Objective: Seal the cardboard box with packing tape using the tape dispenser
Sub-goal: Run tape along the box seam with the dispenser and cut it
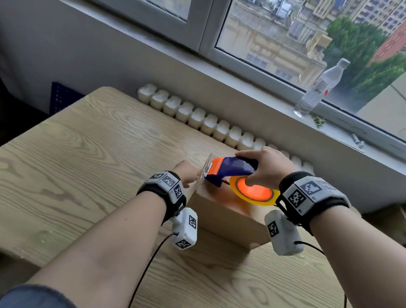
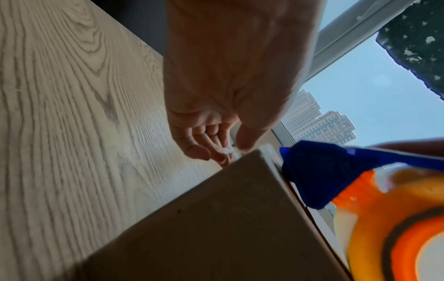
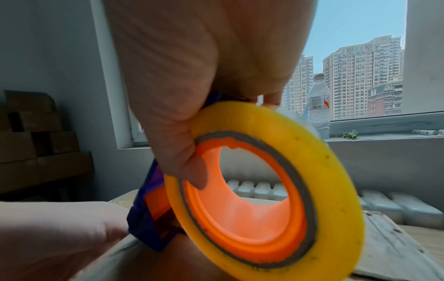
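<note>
A brown cardboard box stands on the wooden table. My right hand grips a blue and orange tape dispenser with a yellow tape roll, its blade end resting on the box's top left edge. In the right wrist view my thumb hooks into the roll's orange hub. My left hand pinches the clear tape end between thumb and fingers at the box's far left corner, just beside the dispenser. A clear strip stands up between hand and blade.
A white radiator runs along the table's far edge under a windowsill. A clear plastic bottle stands on the sill. Stacked cardboard boxes sit at the left wall. Bare tabletop stretches left of the box.
</note>
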